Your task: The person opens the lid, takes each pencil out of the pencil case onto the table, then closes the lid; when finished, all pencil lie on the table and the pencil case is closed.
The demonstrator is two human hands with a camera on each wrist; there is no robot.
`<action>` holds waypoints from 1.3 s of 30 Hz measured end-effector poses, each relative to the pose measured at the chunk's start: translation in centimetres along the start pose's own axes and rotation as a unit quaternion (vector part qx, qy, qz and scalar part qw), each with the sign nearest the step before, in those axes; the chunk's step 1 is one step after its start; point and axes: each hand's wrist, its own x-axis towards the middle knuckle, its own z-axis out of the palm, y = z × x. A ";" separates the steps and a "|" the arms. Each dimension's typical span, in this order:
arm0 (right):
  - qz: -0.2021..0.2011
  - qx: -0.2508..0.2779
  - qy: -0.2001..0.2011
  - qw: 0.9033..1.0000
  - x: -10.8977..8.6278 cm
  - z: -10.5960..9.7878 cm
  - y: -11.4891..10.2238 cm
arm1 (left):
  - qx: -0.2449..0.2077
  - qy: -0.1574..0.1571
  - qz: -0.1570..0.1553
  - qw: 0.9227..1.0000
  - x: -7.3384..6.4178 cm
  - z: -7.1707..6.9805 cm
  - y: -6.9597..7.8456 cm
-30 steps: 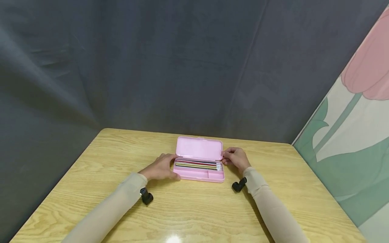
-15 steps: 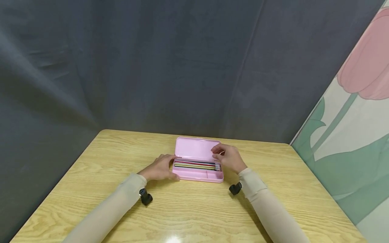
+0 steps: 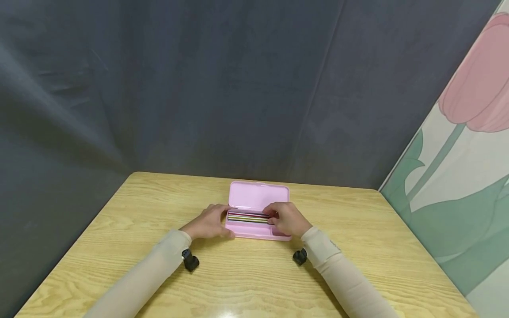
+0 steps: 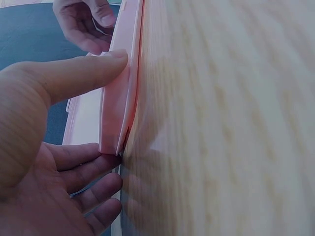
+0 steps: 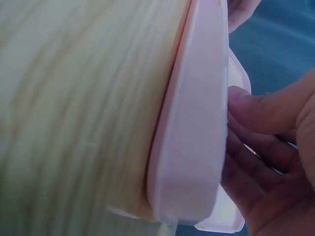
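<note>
A pink pencil case (image 3: 250, 229) lies on the table with its lid (image 3: 258, 195) folded back. Several striped pencils (image 3: 247, 217) lie side by side in its long rear compartment. My left hand (image 3: 207, 221) holds the case's left end, thumb on the front wall and fingers round the end and back, as the left wrist view shows. My right hand (image 3: 287, 218) reaches over the right part of the case, thumb and fingers curled about the pencils from either side. Those fingertips are partly behind the case wall (image 5: 192, 118) in the right wrist view, and the hand covers the pencils' right ends.
The wooden table (image 3: 238, 278) runs back to a dark grey curtain (image 3: 238, 88). On the right hangs a flower-patterned cloth (image 3: 457, 176). A small black camera (image 3: 191, 261) sits at the left wrist, another black camera (image 3: 300, 257) at the right.
My right hand has moved from beside the case's right edge, left past the lid and down onto the pencils. My left hand stays at the left end.
</note>
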 end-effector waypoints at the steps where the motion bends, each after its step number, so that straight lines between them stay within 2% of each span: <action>1: 0.002 0.000 -0.002 1.000 0.0 -0.1 -0.1 | 0.001 0.000 -0.001 1.000 0.0 0.0 0.0; 17: 0.003 0.030 -0.014 0.999 0.5 1.2 1.1 | -0.001 -0.003 -0.007 1.000 -0.2 0.0 0.1; 22: 0.001 0.006 -0.019 1.000 0.6 1.3 0.9 | -0.003 -0.005 -0.007 1.000 -0.1 0.0 -0.1; 25: -0.009 -0.016 -0.019 1.000 0.7 1.4 0.8 | -0.007 -0.003 -0.007 1.000 -0.1 0.0 -0.2; 32: -0.075 -0.030 -0.024 0.996 0.8 1.3 0.5 | -0.017 -0.010 -0.004 1.000 -0.2 0.1 -0.2; 39: -0.077 -0.022 -0.001 0.997 0.8 1.2 0.3 | -0.024 -0.006 -0.002 1.000 -0.2 0.1 -0.2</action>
